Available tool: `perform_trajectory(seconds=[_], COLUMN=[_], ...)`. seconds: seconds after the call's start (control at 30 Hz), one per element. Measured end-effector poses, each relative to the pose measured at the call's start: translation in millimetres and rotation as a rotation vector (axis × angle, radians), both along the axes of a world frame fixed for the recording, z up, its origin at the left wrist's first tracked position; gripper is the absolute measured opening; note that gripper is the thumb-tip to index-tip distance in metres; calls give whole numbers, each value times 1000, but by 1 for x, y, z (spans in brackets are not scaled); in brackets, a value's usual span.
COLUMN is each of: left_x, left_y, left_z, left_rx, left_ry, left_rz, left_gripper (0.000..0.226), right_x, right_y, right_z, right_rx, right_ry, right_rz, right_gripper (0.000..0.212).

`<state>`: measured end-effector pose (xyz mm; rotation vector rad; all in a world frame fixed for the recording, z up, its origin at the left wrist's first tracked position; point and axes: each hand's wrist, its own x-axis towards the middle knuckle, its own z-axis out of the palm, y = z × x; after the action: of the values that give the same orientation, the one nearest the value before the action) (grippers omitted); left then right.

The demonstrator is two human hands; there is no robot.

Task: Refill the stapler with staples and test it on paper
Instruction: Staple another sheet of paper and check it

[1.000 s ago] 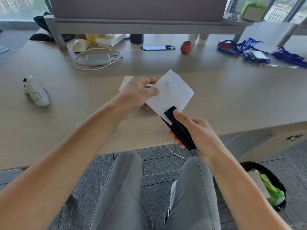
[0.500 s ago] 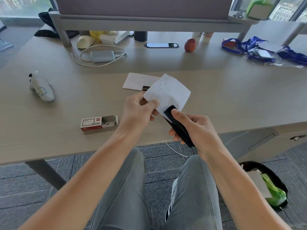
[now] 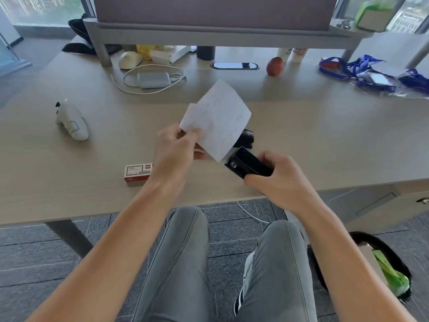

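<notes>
My left hand (image 3: 175, 148) pinches the lower left edge of a white paper sheet (image 3: 218, 118) and holds it up above the desk. My right hand (image 3: 282, 182) grips a black stapler (image 3: 247, 165), whose front end meets the paper's lower corner. A small red and white staple box (image 3: 137, 172) lies on the desk just left of my left wrist. Another dark object (image 3: 247, 137) sits on the desk behind the paper, partly hidden.
On the desk (image 3: 325, 140) lie a white controller (image 3: 72, 122) at the left, a grey charger with coiled cable (image 3: 153, 79), an apple (image 3: 274, 66) and blue lanyards (image 3: 362, 68) at the back. A bin (image 3: 385, 266) stands on the floor at the right.
Both hands rose and shifted right. The stapler turned so its front end faces the camera. The paper now stands higher and more spread out.
</notes>
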<state>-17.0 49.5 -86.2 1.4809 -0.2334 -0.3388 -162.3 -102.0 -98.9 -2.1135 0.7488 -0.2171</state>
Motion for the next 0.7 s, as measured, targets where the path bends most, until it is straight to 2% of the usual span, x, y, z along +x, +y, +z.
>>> perform_trajectory(seconds=[0.07, 0.1, 0.23, 0.4, 0.57, 0.63, 0.7], left_x=[6, 9, 20, 22, 16, 12, 5], left_y=[5, 7, 15, 18, 12, 8, 2], left_z=[2, 4, 7, 11, 10, 8, 8], left_rx=[-32, -40, -37, -111, -215, -224, -200], left_ry=[32, 34, 6, 72, 212, 244, 260], left_rz=[30, 41, 61, 17, -102, -153, -210], left_gripper=[12, 13, 17, 20, 22, 22, 22], right_x=[11, 17, 38, 49, 31, 18, 6], right_y=[-1, -1, 1, -1, -5, -8, -12], right_z=[-4, -5, -6, -7, -15, -16, -13], right_rx=[-263, -320, -370, -393, -301, -201, -98], right_ry=[38, 60, 79, 15, -351, -507, -614], right_rz=[29, 50, 107, 102, -131, -177, -171], right_gripper=[16, 16, 32, 51, 59, 73, 73])
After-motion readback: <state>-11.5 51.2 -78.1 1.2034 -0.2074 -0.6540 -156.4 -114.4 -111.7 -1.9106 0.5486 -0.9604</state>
